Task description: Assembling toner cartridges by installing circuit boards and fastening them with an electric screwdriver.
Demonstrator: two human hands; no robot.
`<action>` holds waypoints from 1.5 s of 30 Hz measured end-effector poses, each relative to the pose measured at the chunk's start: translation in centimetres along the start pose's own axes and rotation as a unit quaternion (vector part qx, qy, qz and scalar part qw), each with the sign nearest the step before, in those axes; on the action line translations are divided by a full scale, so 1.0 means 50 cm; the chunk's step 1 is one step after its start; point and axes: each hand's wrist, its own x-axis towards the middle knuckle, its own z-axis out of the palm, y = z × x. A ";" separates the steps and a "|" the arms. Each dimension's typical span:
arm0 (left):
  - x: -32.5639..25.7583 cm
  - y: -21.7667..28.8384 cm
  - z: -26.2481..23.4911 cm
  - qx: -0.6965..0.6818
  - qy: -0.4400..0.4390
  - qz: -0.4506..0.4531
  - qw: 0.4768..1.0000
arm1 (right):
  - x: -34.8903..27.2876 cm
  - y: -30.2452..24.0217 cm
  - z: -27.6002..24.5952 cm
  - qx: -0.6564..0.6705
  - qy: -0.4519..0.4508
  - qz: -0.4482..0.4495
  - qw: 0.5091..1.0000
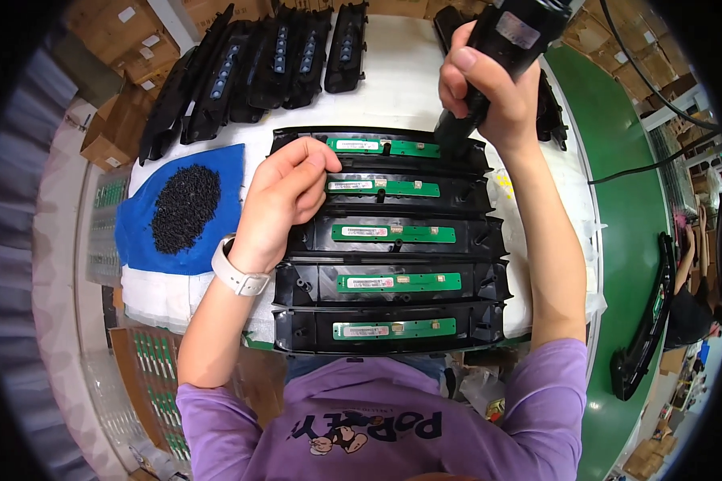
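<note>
— Gripping a black power screwdriver (501, 48) in the right hand (489, 88), upper centre of frame, tip down on the right end of the topmost black panel (297, 143).
— And the left hand (285, 192)?
— Curled narrow, fingertips pressing the left end of that panel's green circuit strip (381, 147). Lying left to right across frame. Holding nothing visible.
— Screws?
— Heaped on blue cloth (225, 164), left of centre, nearer the left hand.

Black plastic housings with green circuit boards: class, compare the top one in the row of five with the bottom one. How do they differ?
The top black plastic housing has the black power screwdriver, gripped by the right hand, pressed onto its right end, and the left hand rests on its left end. The bottom black plastic housing lies untouched, nearest the person. Both hold a green board.
</note>
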 end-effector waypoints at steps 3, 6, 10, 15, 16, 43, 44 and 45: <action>0.000 -0.008 0.013 0.036 0.027 0.036 0.998 | -0.004 -0.008 0.009 -0.079 -0.010 -0.023 0.997; 0.000 -0.012 0.021 0.075 0.040 0.040 0.996 | -0.006 -0.019 0.012 -0.106 -0.033 -0.033 0.993; -0.001 -0.011 0.021 0.065 0.009 0.041 0.997 | -0.017 -0.044 0.018 0.068 -0.026 -0.043 0.996; -0.013 -0.015 0.024 0.094 0.021 0.066 0.993 | -0.034 -0.087 0.116 0.384 0.098 -0.056 0.916; -0.013 -0.015 0.028 0.093 0.021 0.065 0.993 | -0.039 -0.100 0.132 0.412 0.114 -0.078 0.901; -0.009 -0.036 0.022 0.148 -0.007 0.094 0.984 | -0.045 -0.084 0.090 0.296 0.028 -0.017 0.955; -0.011 -0.033 0.021 0.114 -0.004 0.091 0.989 | -0.044 -0.083 0.093 0.304 0.033 -0.026 0.952; -0.010 -0.029 0.026 0.081 -0.008 0.086 0.993 | -0.044 -0.086 0.089 0.300 0.036 -0.029 0.953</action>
